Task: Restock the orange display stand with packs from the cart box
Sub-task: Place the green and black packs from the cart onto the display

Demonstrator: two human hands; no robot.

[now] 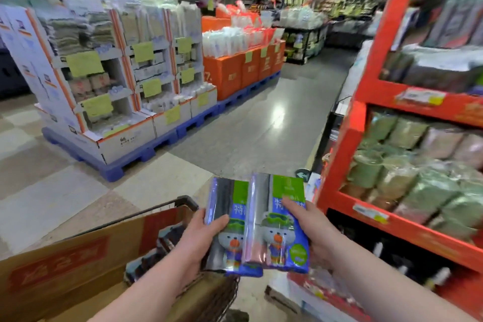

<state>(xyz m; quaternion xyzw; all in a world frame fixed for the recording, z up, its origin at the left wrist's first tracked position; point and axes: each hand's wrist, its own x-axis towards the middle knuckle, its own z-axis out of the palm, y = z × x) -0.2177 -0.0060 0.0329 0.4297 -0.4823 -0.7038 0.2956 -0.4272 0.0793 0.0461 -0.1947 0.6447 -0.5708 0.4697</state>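
At your right, the orange display stand [347,154] holds green bags. Lower left, the cart box [65,264] has more stock inside. Between them are two bear-print packs [279,240]: your left hand [201,232] grips one, your right hand [313,227] the other. Turn right and seat each in a shelf gap. Glossy floor [261,125], blue pallets [146,154] across the aisle.

The orange stand [339,159] holds rows of green packs [423,191] on its shelves; the cart [186,201] beside it carries the box [65,256].
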